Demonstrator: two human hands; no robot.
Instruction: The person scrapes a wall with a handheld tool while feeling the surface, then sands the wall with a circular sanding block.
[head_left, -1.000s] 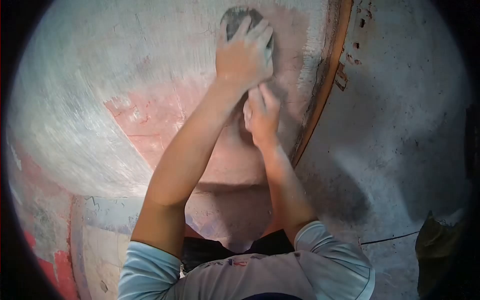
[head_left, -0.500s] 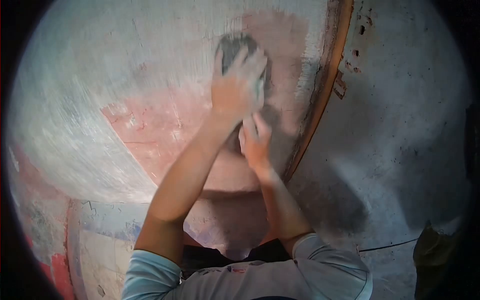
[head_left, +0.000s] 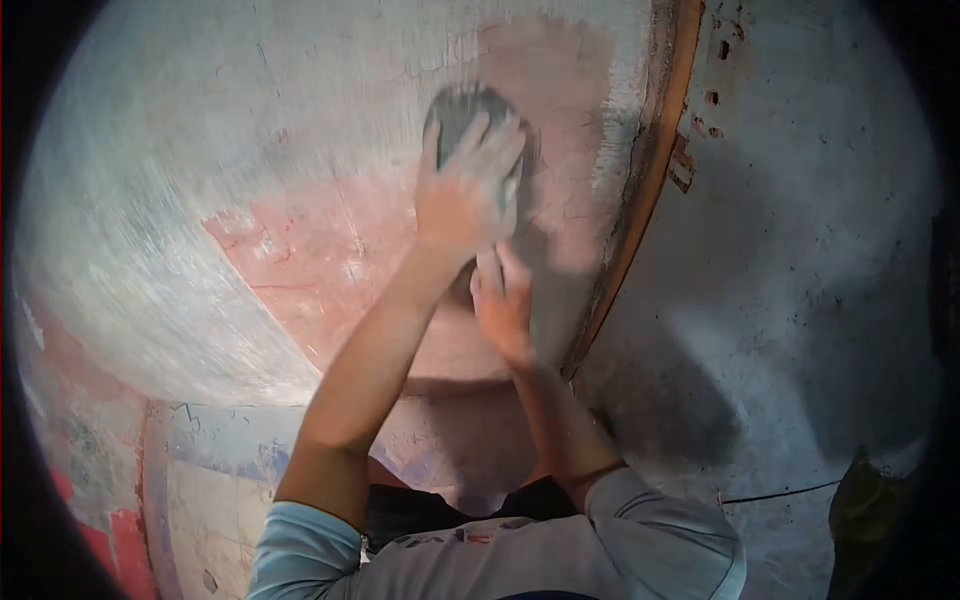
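Note:
My left hand (head_left: 462, 195) lies over a dark grey, rounded sanding tool (head_left: 458, 112), fingers spread across its top and palm on its back. The tool rests against a large curved surface (head_left: 300, 240) with scratched whitish paint and dull pink patches. Just below, my right hand (head_left: 503, 300) is closed at the tool's lower end, close to my left wrist. What its fingers wrap around is mostly hidden, and both hands are slightly blurred.
An orange-brown edge strip (head_left: 648, 200) runs down the right side of the curved surface. Beyond it is a grey, stained floor (head_left: 800, 280) with a thin dark line (head_left: 780, 493). Dark olive cloth (head_left: 868, 520) hangs at lower right. Red paint (head_left: 130, 545) shows at lower left.
Both hands and the sanding tool have shifted slightly down and to the left along the surface. The grip looks the same.

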